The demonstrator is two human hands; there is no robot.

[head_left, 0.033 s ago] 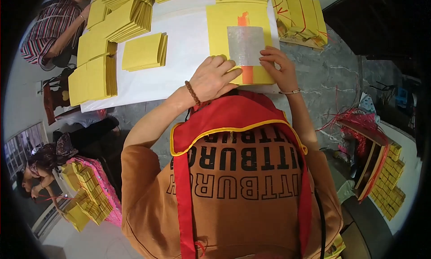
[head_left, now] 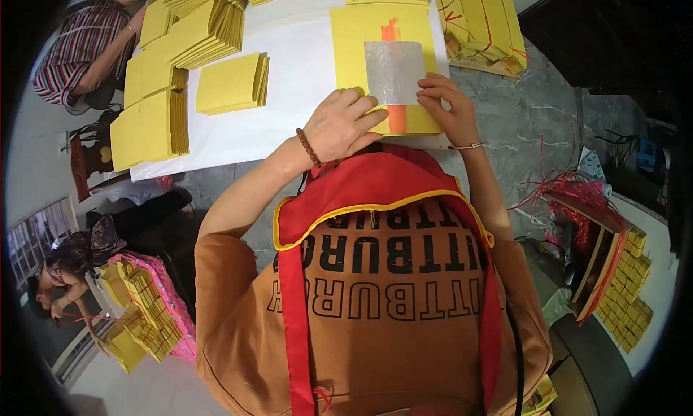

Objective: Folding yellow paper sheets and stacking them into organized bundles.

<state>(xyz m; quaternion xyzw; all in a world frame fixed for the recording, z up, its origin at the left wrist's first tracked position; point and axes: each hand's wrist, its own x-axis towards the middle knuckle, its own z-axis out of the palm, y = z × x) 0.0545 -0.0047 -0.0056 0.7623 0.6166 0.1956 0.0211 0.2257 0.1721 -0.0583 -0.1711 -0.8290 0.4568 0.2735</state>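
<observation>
A sheet of yellow paper (head_left: 350, 37) lies at the table's near right edge, seemingly on top of others. A painted orange-red stripe (head_left: 398, 120) runs down its middle. Across the stripe rests a silver-grey foil square (head_left: 394, 73). My left hand (head_left: 342, 124) is bent over the paper's near left edge, fingertips by the foil's lower left corner and thumb lower, near the edge. With curled fingers, my right hand (head_left: 449, 107) touches the foil's right edge; its thumb tip is hard to make out.
Stacks of folded yellow paper (head_left: 148, 127) line the white table's (head_left: 289, 62) left and far sides, with a smaller stack (head_left: 229, 84) nearer. Red-tied yellow bundles (head_left: 484, 26) stand right. A person in stripes (head_left: 86, 44) is far left; another person (head_left: 68, 272) is lower left.
</observation>
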